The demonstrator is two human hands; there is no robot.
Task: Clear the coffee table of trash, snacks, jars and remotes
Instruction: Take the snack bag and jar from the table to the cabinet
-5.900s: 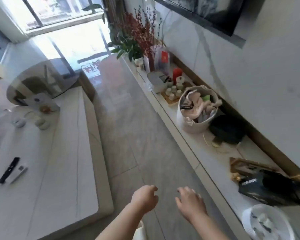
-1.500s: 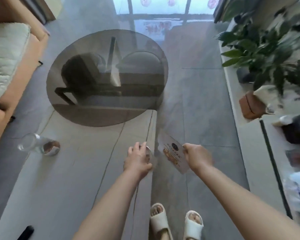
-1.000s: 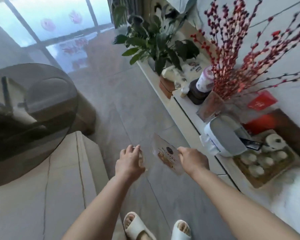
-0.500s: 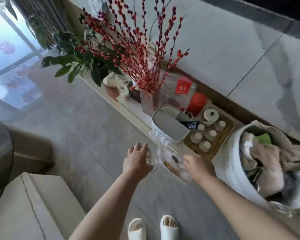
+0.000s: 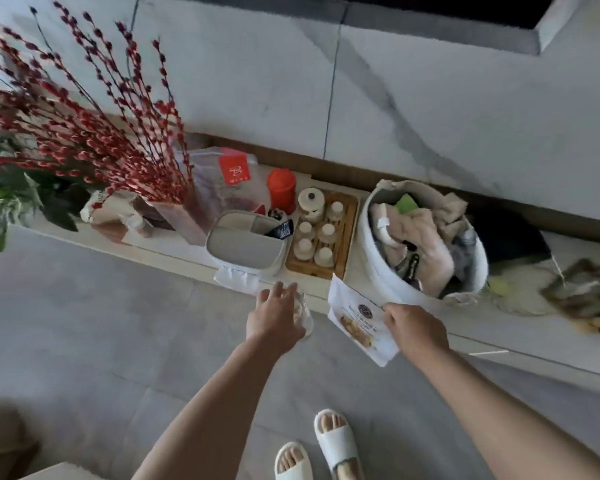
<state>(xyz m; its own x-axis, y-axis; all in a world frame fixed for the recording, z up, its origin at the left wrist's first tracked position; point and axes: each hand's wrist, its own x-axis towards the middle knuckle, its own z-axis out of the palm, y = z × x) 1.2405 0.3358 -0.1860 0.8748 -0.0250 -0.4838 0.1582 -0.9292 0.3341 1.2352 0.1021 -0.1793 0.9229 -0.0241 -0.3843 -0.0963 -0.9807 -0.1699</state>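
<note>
The person is standing on the grey tiled floor [image 5: 84, 323] in white slippers [image 5: 336, 441], facing a low white worktop [image 5: 520, 344] that is running along the marble wall. The left hand [image 5: 274, 320] is curling its fingers around a small clear jar [image 5: 303, 315], holding it in the air just in front of the worktop edge. The right hand [image 5: 414, 329] is pinching a white snack packet [image 5: 355, 320] by its right side, near the rim of a white fabric basket [image 5: 378, 271] that is holding bundled cloth. On the worktop, a grey lidded bin [image 5: 243, 244] is sitting beside a wooden tray [image 5: 349, 237] carrying small white cups, with an orange canister [image 5: 282, 188] behind them. Red-budded branches [image 5: 84, 140] are spreading at the left.
</note>
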